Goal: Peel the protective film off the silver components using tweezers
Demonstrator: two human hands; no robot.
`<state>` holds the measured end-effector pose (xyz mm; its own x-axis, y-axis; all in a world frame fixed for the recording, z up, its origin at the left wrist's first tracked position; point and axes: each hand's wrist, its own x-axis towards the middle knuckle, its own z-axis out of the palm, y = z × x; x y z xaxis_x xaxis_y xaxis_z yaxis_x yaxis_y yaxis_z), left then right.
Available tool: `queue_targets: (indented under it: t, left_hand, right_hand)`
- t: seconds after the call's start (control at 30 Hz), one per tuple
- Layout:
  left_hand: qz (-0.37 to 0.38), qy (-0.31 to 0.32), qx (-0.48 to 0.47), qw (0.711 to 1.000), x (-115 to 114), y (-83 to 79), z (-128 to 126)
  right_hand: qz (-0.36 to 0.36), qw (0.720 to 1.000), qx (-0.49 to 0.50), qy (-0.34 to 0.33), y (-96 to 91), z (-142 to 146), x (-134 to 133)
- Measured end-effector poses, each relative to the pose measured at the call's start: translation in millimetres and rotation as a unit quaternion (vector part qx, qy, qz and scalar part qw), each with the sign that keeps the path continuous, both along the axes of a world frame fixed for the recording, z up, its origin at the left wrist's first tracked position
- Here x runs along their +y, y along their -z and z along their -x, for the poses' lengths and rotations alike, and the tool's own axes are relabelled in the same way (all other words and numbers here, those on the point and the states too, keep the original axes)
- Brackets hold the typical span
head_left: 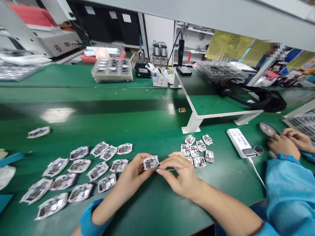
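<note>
Between the thumb and fingers of my left hand (134, 173) is a small watch case (151, 162), its inner electronics facing up. My right hand (180, 173) pinches a thin metal tool, seemingly tweezers (173, 169), whose tip reaches the case's right edge. What the tip touches is too small to make out. Left of my hands lie several similar open watch cases (80, 192) in loose rows. Another cluster of such cases (194, 151) lies just beyond my right hand.
A white-legged green shelf (204, 105) holds a black headband device (253, 95). A white corded box (240, 142) lies to the right, near a co-worker's hands (285, 144) and blue sleeve. Stacked clear trays (112, 70) and a pen holder (159, 81) stand at the back.
</note>
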<state>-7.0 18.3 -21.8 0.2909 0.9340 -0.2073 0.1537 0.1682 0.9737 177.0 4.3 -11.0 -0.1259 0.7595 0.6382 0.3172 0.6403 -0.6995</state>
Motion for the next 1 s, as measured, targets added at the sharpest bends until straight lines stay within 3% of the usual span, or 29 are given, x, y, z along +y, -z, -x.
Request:
queue_targets:
  t: [0.17, 0.33, 0.53, 0.7, 0.8, 1.0]
  left_hand:
    - [-0.103, -0.007, 0.157, 0.982, 27, 4.9, 12]
    - [-0.242, -0.012, 0.359, 0.901, 76, 6.0, 14]
    - [-0.26, -0.069, 0.441, 0.856, 150, 8.3, 6]
    - [-0.257, -0.097, 0.485, 0.83, 184, 3.5, -17]
    - [-0.285, -0.046, 0.472, 0.833, 189, -2.3, -52]
    - [-0.316, 0.161, 0.407, 0.842, 166, -9.6, -124]
  right_hand:
    - [0.037, 0.987, -0.158, -0.019, 4.5, 1, -3]
    - [0.086, 0.949, -0.3, -0.056, 8.3, 2, -2]
    - [0.128, 0.932, -0.334, -0.063, 4.8, 1, 0]
    - [0.115, 0.928, -0.347, -0.067, 8.5, 3, -1]
    - [0.102, 0.923, -0.365, -0.062, 11.2, 5, 0]
    - [0.068, 0.92, -0.379, -0.071, 15.4, 5, 6]
